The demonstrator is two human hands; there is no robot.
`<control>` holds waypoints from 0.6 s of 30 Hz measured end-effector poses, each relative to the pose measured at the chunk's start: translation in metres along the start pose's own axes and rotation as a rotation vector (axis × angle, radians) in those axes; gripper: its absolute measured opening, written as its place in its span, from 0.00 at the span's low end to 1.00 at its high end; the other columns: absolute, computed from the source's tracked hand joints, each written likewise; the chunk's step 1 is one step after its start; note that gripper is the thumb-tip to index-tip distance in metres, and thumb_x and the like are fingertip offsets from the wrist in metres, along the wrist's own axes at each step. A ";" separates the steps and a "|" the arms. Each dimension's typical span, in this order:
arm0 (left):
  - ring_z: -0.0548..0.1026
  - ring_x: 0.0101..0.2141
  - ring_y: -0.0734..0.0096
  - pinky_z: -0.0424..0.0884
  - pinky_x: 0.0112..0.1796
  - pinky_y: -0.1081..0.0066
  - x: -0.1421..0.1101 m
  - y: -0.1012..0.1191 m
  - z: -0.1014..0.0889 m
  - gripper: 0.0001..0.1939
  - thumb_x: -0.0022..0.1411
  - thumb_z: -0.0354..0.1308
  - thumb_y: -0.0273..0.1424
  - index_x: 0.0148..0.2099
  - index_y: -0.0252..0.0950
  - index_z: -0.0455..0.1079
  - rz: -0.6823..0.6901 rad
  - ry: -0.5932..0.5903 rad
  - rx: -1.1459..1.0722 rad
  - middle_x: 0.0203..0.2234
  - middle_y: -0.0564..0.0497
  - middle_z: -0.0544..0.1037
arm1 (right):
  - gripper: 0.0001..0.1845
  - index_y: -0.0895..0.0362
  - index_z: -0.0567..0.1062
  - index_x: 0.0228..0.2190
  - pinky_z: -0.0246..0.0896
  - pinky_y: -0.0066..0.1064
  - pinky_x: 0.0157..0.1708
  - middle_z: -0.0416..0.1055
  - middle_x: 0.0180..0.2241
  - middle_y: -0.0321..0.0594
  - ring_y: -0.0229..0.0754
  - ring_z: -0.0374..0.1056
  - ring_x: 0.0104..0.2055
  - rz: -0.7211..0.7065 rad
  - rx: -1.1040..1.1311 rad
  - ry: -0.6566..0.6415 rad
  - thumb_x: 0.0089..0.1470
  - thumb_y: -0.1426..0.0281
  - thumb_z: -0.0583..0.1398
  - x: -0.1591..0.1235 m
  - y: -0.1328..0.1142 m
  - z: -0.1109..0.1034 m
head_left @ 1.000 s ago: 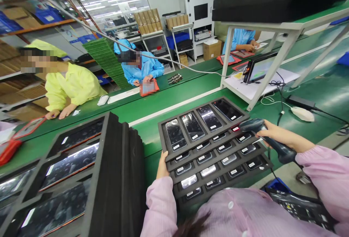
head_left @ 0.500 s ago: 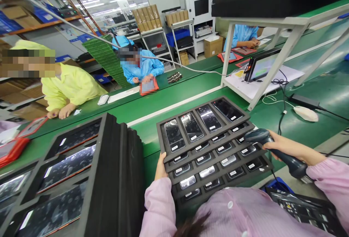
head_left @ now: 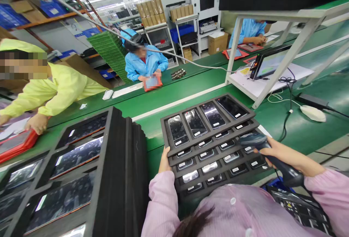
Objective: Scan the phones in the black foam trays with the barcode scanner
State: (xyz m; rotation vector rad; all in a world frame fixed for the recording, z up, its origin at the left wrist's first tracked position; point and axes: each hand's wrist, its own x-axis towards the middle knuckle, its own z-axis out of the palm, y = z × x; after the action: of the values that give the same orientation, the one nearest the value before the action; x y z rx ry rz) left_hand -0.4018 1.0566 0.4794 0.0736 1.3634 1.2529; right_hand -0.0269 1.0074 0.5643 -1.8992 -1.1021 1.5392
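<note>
In front of me lies a stack of black foam trays (head_left: 198,141), fanned so that each lower tray's front row shows. Phone-sized dark screens (head_left: 178,129) with small white labels fill the top tray's slots. My left hand (head_left: 164,160) grips the left front corner of the trays, its fingers partly hidden beneath the edge. Wrapped round the handle of a dark handheld barcode scanner (head_left: 289,171) is my right hand (head_left: 282,154). The scanner's head hovers over the right side of the lower rows, pointing left.
A taller stack of foam trays (head_left: 109,178) with larger screens stands at left. At right, a white stand (head_left: 268,87) holds a monitor (head_left: 272,62); cables and a white mouse (head_left: 312,113) lie beside it. Across the green bench (head_left: 163,102) sit co-workers in yellow and blue.
The view has shifted slightly, moving the scene rightward. My scanner has moved a little left over the trays. The yellow-sleeved co-worker's hands have moved left onto the red-edged stack.
</note>
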 end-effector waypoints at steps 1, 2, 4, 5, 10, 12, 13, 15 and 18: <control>0.79 0.25 0.65 0.77 0.31 0.66 0.001 0.000 0.000 0.12 0.56 0.54 0.26 0.42 0.39 0.72 0.007 -0.004 0.001 0.25 0.53 0.79 | 0.39 0.54 0.56 0.53 0.56 0.28 0.15 0.71 0.34 0.38 0.35 0.62 0.17 0.011 -0.003 -0.029 0.37 0.63 0.61 0.000 0.000 0.009; 0.80 0.26 0.64 0.77 0.31 0.66 0.002 -0.001 -0.001 0.12 0.55 0.54 0.26 0.42 0.39 0.72 0.015 -0.009 0.000 0.25 0.53 0.80 | 0.40 0.54 0.55 0.53 0.57 0.28 0.15 0.71 0.32 0.37 0.36 0.62 0.17 0.022 -0.010 -0.050 0.37 0.63 0.60 0.001 0.000 0.017; 0.81 0.29 0.63 0.77 0.32 0.66 0.004 -0.001 -0.002 0.10 0.54 0.54 0.26 0.40 0.39 0.72 0.025 -0.025 -0.002 0.28 0.52 0.81 | 0.40 0.55 0.55 0.54 0.57 0.28 0.16 0.70 0.29 0.35 0.36 0.62 0.17 0.032 -0.026 -0.062 0.38 0.64 0.60 0.003 0.001 0.031; 0.81 0.30 0.63 0.77 0.32 0.67 0.005 -0.002 -0.002 0.09 0.54 0.54 0.26 0.38 0.38 0.71 0.029 -0.033 -0.002 0.29 0.52 0.81 | 0.40 0.55 0.54 0.55 0.58 0.28 0.17 0.70 0.28 0.34 0.36 0.62 0.17 0.026 -0.029 -0.058 0.40 0.64 0.60 0.003 0.001 0.036; 0.80 0.29 0.65 0.76 0.32 0.69 0.009 -0.003 -0.005 0.04 0.53 0.55 0.26 0.33 0.39 0.68 0.041 -0.071 0.000 0.26 0.54 0.80 | 0.40 0.56 0.52 0.58 0.56 0.26 0.17 0.64 0.18 0.28 0.38 0.62 0.16 0.015 -0.050 -0.025 0.44 0.65 0.58 0.002 0.004 0.045; 0.79 0.29 0.65 0.76 0.33 0.69 0.010 -0.004 -0.007 0.04 0.53 0.55 0.27 0.33 0.40 0.68 0.049 -0.089 -0.003 0.25 0.56 0.79 | 0.39 0.56 0.53 0.57 0.56 0.26 0.16 0.62 0.15 0.27 0.39 0.62 0.16 0.010 -0.054 -0.010 0.44 0.65 0.58 0.002 0.006 0.045; 0.80 0.30 0.65 0.76 0.33 0.69 0.011 -0.004 -0.007 0.04 0.53 0.55 0.27 0.34 0.40 0.68 0.053 -0.099 -0.005 0.25 0.56 0.79 | 0.38 0.56 0.53 0.56 0.55 0.26 0.16 0.62 0.15 0.26 0.39 0.62 0.16 0.006 -0.053 -0.001 0.44 0.65 0.58 0.002 0.007 0.046; 0.80 0.32 0.65 0.76 0.33 0.70 0.013 -0.006 -0.009 0.05 0.52 0.56 0.27 0.34 0.40 0.69 0.061 -0.121 -0.007 0.27 0.56 0.79 | 0.38 0.55 0.54 0.55 0.55 0.26 0.15 0.62 0.17 0.26 0.39 0.61 0.15 -0.005 -0.044 0.010 0.42 0.64 0.59 0.000 0.007 0.048; 0.79 0.32 0.64 0.75 0.34 0.69 0.016 -0.008 -0.012 0.09 0.51 0.58 0.28 0.38 0.40 0.70 0.072 -0.156 -0.006 0.28 0.55 0.79 | 0.37 0.53 0.55 0.53 0.55 0.26 0.15 0.67 0.21 0.29 0.37 0.61 0.15 -0.027 -0.015 0.009 0.41 0.63 0.60 -0.007 0.004 0.062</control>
State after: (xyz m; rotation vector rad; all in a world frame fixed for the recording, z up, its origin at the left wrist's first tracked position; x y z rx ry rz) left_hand -0.4099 1.0569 0.4594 0.2137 1.2310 1.2844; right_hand -0.0850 0.9913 0.5491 -1.8912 -1.1340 1.5102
